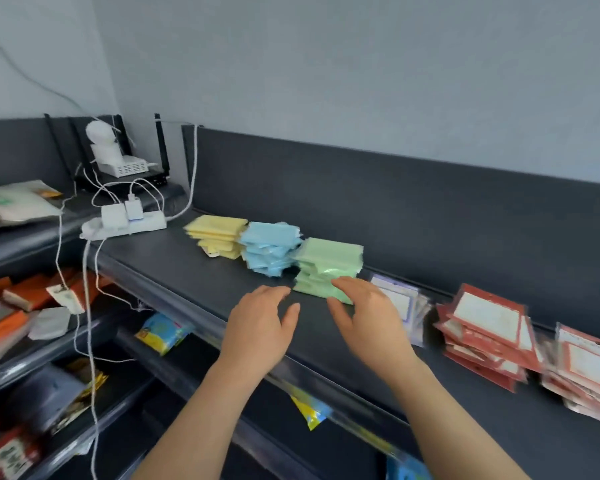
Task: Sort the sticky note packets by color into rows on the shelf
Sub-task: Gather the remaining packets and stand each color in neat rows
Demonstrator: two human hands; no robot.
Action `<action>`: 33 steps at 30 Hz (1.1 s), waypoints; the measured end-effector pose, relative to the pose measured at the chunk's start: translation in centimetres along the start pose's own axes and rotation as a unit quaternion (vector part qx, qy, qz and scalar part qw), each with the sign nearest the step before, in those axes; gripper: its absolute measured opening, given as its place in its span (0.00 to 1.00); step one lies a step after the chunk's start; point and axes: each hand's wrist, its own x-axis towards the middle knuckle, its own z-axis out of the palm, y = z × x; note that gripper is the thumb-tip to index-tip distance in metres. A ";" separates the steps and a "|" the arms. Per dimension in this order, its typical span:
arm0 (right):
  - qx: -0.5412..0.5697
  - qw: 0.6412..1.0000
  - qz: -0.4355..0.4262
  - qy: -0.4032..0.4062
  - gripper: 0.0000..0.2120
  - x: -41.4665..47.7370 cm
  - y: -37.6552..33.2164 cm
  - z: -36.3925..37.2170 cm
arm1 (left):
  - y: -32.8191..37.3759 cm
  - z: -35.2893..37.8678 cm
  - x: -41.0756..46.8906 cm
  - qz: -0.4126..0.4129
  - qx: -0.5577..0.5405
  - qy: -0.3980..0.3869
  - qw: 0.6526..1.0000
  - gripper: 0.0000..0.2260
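Though apart, left hand (261,323), right hand (365,311) palm-down.

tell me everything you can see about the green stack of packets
The green stack is a loosely piled, staggered column of pale green packets in glossy clear wrap. It stands on the dark shelf, close beside the blue stack. The right hand reaches its front lower corner; grip unclear.
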 end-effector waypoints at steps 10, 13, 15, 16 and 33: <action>0.014 0.998 0.058 -0.006 0.14 7.9 -8.4 10.1 | -12.9 -5.6 8.2 -0.012 -0.003 -0.037 0.999 0.18; -0.009 0.998 0.060 -0.003 0.17 9.7 -9.2 11.7 | -14.9 -6.2 10.5 -0.011 -0.007 -0.036 0.999 0.18; -0.025 0.998 0.057 -0.002 0.17 11.1 -9.4 12.5 | -16.0 -6.3 12.2 -0.006 0.000 -0.029 1.000 0.18; -0.031 0.998 0.054 -0.001 0.16 11.8 -9.3 12.7 | -16.5 -6.3 13.1 -0.003 0.006 -0.027 1.000 0.19; -0.210 0.970 0.016 -0.125 0.14 21.5 -10.3 18.1 | -22.5 -5.1 24.4 -0.222 -0.228 -0.075 0.945 0.19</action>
